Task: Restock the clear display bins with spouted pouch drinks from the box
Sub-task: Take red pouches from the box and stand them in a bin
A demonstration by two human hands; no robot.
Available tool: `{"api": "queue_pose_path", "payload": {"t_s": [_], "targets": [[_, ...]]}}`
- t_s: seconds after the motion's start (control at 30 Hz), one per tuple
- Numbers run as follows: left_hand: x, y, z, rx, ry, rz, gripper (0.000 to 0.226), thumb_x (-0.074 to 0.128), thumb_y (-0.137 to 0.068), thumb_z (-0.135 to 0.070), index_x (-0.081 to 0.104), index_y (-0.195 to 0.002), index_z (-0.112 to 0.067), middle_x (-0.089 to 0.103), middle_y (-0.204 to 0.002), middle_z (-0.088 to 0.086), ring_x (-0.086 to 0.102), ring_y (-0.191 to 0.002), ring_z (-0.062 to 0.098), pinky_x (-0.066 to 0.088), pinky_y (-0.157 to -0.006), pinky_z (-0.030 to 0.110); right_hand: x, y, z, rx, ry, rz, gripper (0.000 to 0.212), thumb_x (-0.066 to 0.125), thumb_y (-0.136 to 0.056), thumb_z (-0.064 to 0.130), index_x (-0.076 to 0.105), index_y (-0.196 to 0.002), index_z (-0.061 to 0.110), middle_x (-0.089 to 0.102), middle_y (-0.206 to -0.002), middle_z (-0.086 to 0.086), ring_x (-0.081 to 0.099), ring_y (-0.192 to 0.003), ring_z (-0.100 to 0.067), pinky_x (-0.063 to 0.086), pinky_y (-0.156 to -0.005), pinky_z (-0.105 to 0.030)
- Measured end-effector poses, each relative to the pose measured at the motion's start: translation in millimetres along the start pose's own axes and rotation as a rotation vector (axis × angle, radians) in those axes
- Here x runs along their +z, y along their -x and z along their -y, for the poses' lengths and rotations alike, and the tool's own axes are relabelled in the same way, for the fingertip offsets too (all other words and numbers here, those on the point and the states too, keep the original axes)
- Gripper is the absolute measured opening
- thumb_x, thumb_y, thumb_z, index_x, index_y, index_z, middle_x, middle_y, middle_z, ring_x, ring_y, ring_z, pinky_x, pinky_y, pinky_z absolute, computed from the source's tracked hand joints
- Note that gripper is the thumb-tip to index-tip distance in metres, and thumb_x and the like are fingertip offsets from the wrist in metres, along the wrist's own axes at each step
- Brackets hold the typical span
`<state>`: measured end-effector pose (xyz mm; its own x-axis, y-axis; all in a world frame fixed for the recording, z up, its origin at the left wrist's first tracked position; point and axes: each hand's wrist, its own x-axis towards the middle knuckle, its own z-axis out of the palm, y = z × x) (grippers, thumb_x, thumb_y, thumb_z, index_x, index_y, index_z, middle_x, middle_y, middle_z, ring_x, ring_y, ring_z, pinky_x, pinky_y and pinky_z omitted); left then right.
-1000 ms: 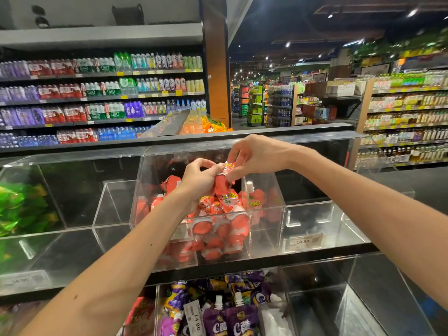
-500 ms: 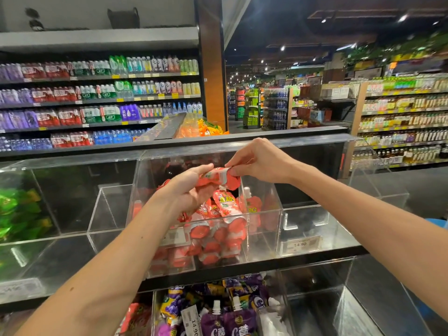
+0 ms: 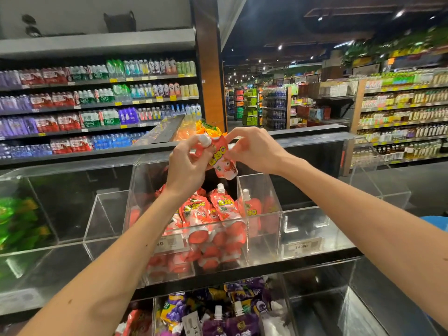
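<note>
Both hands hold pink spouted pouches (image 3: 221, 158) above the middle clear bin (image 3: 259, 229). My left hand (image 3: 188, 166) grips a pouch near its white cap, fingers curled round it. My right hand (image 3: 254, 149) pinches the top edge of the front pouch, which hangs tilted with its base pointing down to the right. Below, several pink pouches (image 3: 208, 221) lie piled in the bin, some with caps up. No box is in view.
A clear bin (image 3: 312, 229) to the right has a price label. The left bin holds green packs (image 3: 17, 221). Purple pouches (image 3: 228, 311) fill the lower bin. Bottle shelves (image 3: 97, 105) stand behind, and an aisle opens at right.
Both hands have risen from inside the bin's opening to above its top edge, lifting the pink pouches with them. The front pouch now hangs more upright.
</note>
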<state>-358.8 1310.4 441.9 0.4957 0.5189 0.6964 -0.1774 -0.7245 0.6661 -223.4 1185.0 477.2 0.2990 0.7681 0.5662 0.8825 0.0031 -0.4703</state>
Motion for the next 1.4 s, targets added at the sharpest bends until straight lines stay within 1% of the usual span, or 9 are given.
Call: {"api": "queue_pose_path", "payload": {"t_s": [0.1, 0.27, 0.4, 0.57, 0.7, 0.83, 1.0, 1.23, 1.4], "targets": [[3, 2, 5, 0.176, -0.195, -0.063, 0.011, 0.064, -0.097, -0.024, 0.072, -0.104, -0.028, 0.065, -0.106, -0.002, 0.062, -0.094, 0.01, 0.052, -0.08, 0.019, 0, -3, -11, 0.041, 0.015, -0.021, 0.02, 0.071, -0.091, 0.021, 0.068, -0.11, 0.016, 0.072, -0.085, -0.002, 0.07, -0.078, -0.017, 0.059, -0.079, -0.041], [25, 0, 32, 0.2, -0.558, 0.026, 0.015, 0.066, -0.094, -0.021, 0.076, -0.105, -0.019, 0.075, -0.104, 0.004, 0.068, -0.092, 0.025, 0.047, -0.073, 0.031, 11, 2, -27, 0.035, 0.147, 0.081, 0.023, 0.071, -0.091, 0.028, 0.069, -0.111, 0.017, 0.074, -0.098, -0.003, 0.069, -0.082, -0.015, 0.058, -0.076, -0.034], [46, -11, 33, 0.15, -0.575, 0.116, 0.017, 0.065, -0.095, -0.02, 0.076, -0.108, -0.017, 0.076, -0.106, 0.007, 0.07, -0.1, 0.026, 0.052, -0.087, 0.038, 16, 0, -38, 0.036, 0.324, 0.113, 0.021, 0.06, -0.098, 0.024, 0.068, -0.112, 0.011, 0.072, -0.097, -0.004, 0.067, -0.082, -0.019, 0.056, -0.078, -0.035], [61, -23, 39, 0.056, -0.606, 0.24, 0.017, 0.066, -0.094, -0.013, 0.076, -0.107, -0.013, 0.075, -0.103, 0.011, 0.07, -0.098, 0.027, 0.052, -0.086, 0.035, 25, -8, -39, 0.103, 0.482, 0.281, 0.018, 0.056, -0.096, 0.011, 0.063, -0.08, 0.007, 0.065, -0.081, -0.008, 0.065, -0.07, -0.023, 0.057, -0.067, -0.038], [70, -30, 42, -0.101, -0.667, 0.376, 0.019, 0.059, -0.088, 0.001, 0.066, -0.074, -0.01, 0.067, -0.081, 0.01, 0.058, -0.074, 0.024, 0.044, -0.066, 0.032, 34, -7, -34, 0.114, 0.428, 0.314, 0.049, 0.032, -0.105, 0.028, 0.048, -0.062, 0.011, 0.052, -0.07, -0.007, 0.053, -0.064, -0.02, 0.047, -0.068, -0.039], [74, -44, 43, -0.254, -0.678, 0.529, 0.034, 0.051, -0.085, 0.002, 0.055, -0.058, -0.019, 0.055, -0.067, 0.0, 0.054, -0.066, 0.02, 0.042, -0.059, 0.031, 39, -3, -31, 0.041, 0.57, 0.315, 0.052, 0.026, -0.106, 0.028, 0.041, -0.058, 0.015, 0.043, -0.061, -0.002, 0.042, -0.055, -0.01, 0.031, -0.065, -0.031], [65, -56, 50, -0.211, -0.645, 0.64, 0.04, 0.049, -0.082, 0.003, 0.057, -0.06, -0.029, 0.051, -0.062, -0.006, 0.047, -0.058, 0.009, 0.04, -0.057, 0.025, 42, -5, -38, 0.021, 0.609, 0.304, 0.051, 0.025, -0.104, 0.033, 0.048, -0.063, 0.012, 0.046, -0.062, -0.003, 0.049, -0.061, -0.021, 0.035, -0.066, -0.034], [76, -50, 52, -0.256, -0.638, 0.777, 0.03, 0.056, -0.085, 0.005, 0.05, -0.066, -0.018, 0.053, -0.07, -0.003, 0.054, -0.072, 0.018, 0.043, -0.058, 0.027, 43, -4, -36, 0.003, 0.672, 0.284, 0.055, 0.026, -0.104, 0.043, 0.043, -0.057, 0.021, 0.043, -0.061, -0.001, 0.049, -0.066, -0.022, 0.035, -0.067, -0.035], [61, -39, 61, -0.284, -0.385, 0.815, 0.032, 0.058, -0.084, 0.006, 0.067, -0.069, -0.021, 0.059, -0.063, -0.01, 0.051, -0.059, 0.006, 0.043, -0.055, 0.022, 43, -3, -34, 0.043, 0.668, 0.256, 0.06, 0.026, -0.104, 0.046, 0.044, -0.054, 0.017, 0.041, -0.059, -0.002, 0.047, -0.064, -0.025, 0.034, -0.065, -0.034]]}}
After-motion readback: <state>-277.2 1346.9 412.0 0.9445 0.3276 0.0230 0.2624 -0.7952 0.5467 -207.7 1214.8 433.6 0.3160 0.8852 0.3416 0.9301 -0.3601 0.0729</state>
